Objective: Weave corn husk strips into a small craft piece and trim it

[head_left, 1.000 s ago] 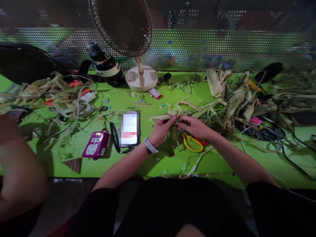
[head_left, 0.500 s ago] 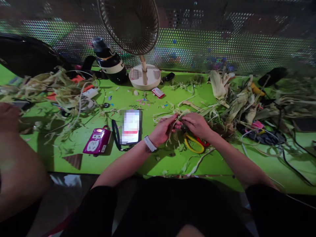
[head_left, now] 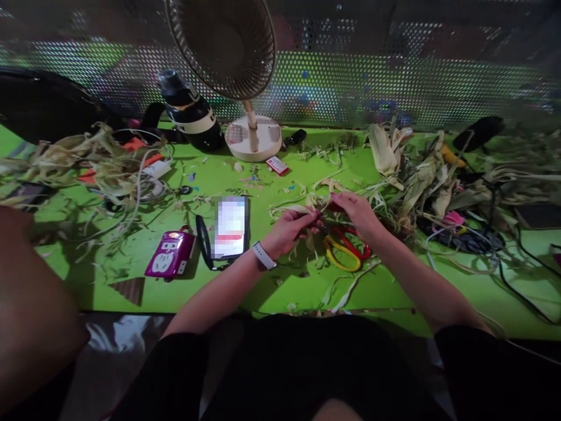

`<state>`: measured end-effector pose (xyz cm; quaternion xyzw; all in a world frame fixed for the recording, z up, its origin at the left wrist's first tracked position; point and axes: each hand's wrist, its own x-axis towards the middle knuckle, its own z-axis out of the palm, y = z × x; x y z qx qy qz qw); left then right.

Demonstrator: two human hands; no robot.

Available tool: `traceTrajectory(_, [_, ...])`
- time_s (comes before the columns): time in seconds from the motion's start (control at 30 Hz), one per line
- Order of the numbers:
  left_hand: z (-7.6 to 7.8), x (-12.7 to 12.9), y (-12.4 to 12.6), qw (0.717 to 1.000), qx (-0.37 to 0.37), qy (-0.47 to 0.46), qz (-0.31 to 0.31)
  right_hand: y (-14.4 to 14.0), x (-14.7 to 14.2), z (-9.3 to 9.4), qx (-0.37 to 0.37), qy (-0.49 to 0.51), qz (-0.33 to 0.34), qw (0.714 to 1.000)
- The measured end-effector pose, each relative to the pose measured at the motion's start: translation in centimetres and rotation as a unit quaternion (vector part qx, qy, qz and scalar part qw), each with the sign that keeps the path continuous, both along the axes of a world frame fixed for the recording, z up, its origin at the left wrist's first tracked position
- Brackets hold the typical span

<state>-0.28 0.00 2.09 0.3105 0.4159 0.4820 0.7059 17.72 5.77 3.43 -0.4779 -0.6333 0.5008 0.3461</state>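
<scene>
Pale strips of corn husk [head_left: 299, 209] are pinched in my left hand [head_left: 293, 231], thumb against fingers, over the green table. My right hand [head_left: 353, 211] is just to the right, its thumb and fingertips closed on the upper end of a husk strip. Beneath and between the hands lie scissors with one yellow and one red handle loop [head_left: 344, 257]; neither hand grips them, and their blades are hidden by husk and fingers. Loose husk scraps surround both hands.
Left of my hands lie a lit phone [head_left: 232, 228] and a purple power adapter [head_left: 170, 254]. Behind stand a fan [head_left: 253, 140] and a dark bottle [head_left: 193, 120]. Husk heaps [head_left: 388, 155] with cables lie at right, more husks [head_left: 109, 169] at left. Another person's arm [head_left: 35, 269] rests at far left.
My right hand has moved up and away from my left, uncovering more of the scissors' red loop. The other person's arm has shifted. The view has tilted slightly.
</scene>
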Motion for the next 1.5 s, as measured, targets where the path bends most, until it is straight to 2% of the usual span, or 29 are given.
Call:
traceTrajectory(0.03, [0.0,0.0,0.0,0.999,0.016,0.027,-0.011,0.0,0.1,0.3,0.049,-0.030,-0.050,0.997])
traceTrajectory(0.1, [0.0,0.1,-0.2,0.995,0.047,0.078,-0.043,-0.2,0.3,1.0,0.187,-0.091,-0.117,0.971])
traceTrajectory(0.13, [0.0,0.2,-0.3,0.991,0.060,0.097,-0.064,-0.5,0.3,1.3,0.246,-0.115,-0.113,0.956])
traceTrajectory(0.2, [0.2,0.5,-0.7,0.984,0.083,0.123,-0.101,-1.1,0.0,1.6,0.287,-0.153,-0.014,0.946])
traceTrajectory(0.3, [0.2,0.9,-1.0,0.971,0.104,0.178,-0.123,-2.1,-0.9,1.0,0.218,-0.188,0.142,0.947])
traceTrajectory(0.4, [0.0,1.0,-1.0,0.965,0.109,0.208,-0.120,-2.5,-1.7,0.1,0.182,-0.144,0.185,0.955])
traceTrajectory(0.57, [-0.3,0.4,-0.8,0.964,0.105,0.158,-0.184,-2.4,-1.9,0.0,0.152,-0.030,0.147,0.977])
traceTrajectory(0.83, [0.0,0.5,-1.1,0.969,0.037,0.094,-0.226,-3.5,-2.4,0.4,0.079,0.019,0.134,0.988])
traceTrajectory(1.0, [0.4,0.8,-1.2,0.978,-0.033,0.041,-0.203,-3.0,-2.0,0.9,0.001,0.023,0.101,0.995])
traceTrajectory(1.07, [0.7,0.8,-1.1,0.979,-0.058,0.012,-0.197,-2.5,-1.7,1.0,-0.013,0.035,0.075,0.996])
traceTrajectory(1.17, [0.9,0.8,-1.0,0.979,-0.083,-0.023,-0.186,-1.9,-1.5,1.0,-0.021,0.049,0.071,0.996])
traceTrajectory(1.33, [0.8,0.6,-0.9,0.981,-0.067,-0.036,-0.179,-2.0,-1.5,0.9,-0.042,0.055,0.081,0.994])
traceTrajectory(1.5, [0.6,0.6,-0.9,0.979,-0.073,-0.043,-0.187,-2.5,-1.6,1.2,-0.096,0.072,0.094,0.988])
